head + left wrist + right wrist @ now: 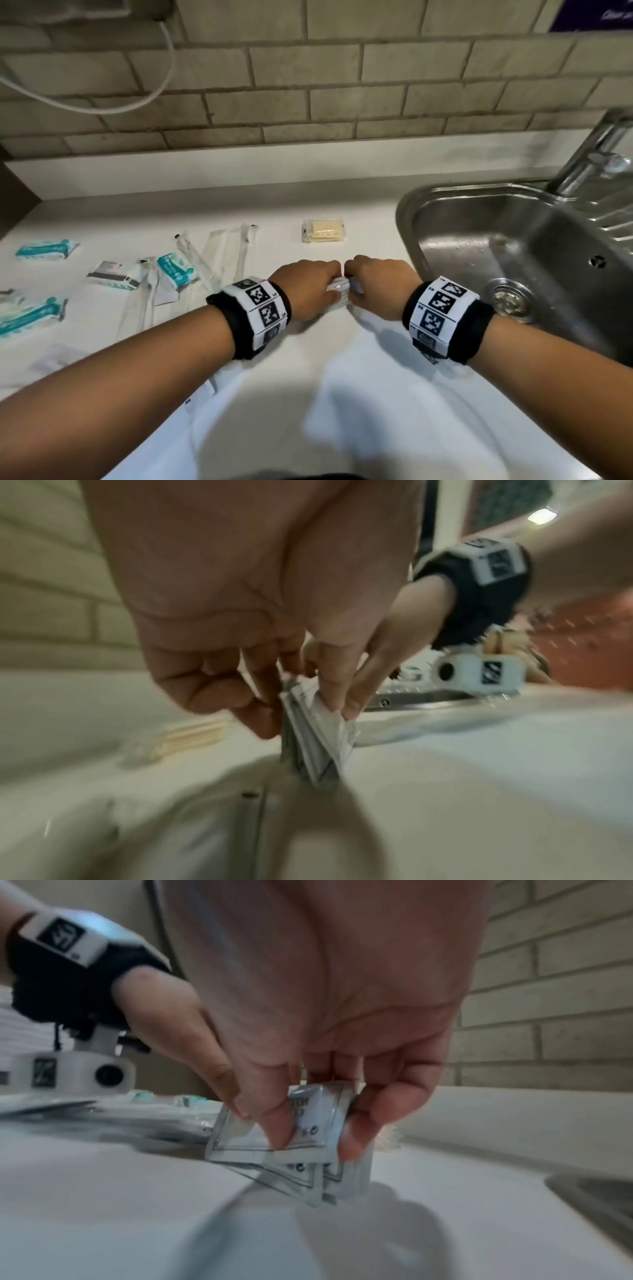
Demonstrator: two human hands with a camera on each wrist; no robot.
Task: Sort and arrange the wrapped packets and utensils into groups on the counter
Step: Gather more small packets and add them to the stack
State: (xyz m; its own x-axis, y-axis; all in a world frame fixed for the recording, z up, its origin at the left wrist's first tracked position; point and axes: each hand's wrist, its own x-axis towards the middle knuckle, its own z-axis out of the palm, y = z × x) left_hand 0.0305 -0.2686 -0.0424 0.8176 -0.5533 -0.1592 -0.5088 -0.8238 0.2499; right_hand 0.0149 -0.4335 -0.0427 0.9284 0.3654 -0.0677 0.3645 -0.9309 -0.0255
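On the white counter point(342, 394), just left of the steel sink point(513, 240), both hands meet over a small stack of flat white sachets point(308, 1123). Left hand point(305, 291) and right hand point(380, 287) each pinch the stack from opposite sides — fingers curled, thumb and fingertips clamped on the sachet edges (the wrist views show several sachets fanned out, their lower corners touching or just above the counter; blur hides which). Behind the hands lies a clear packet of toothpicks point(324, 231). Further left — well apart from the stack — lie clear-wrapped utensils point(219, 253) and teal-and-white packets point(176, 270), some overlapping, with a brick wall point(308, 85) behind.
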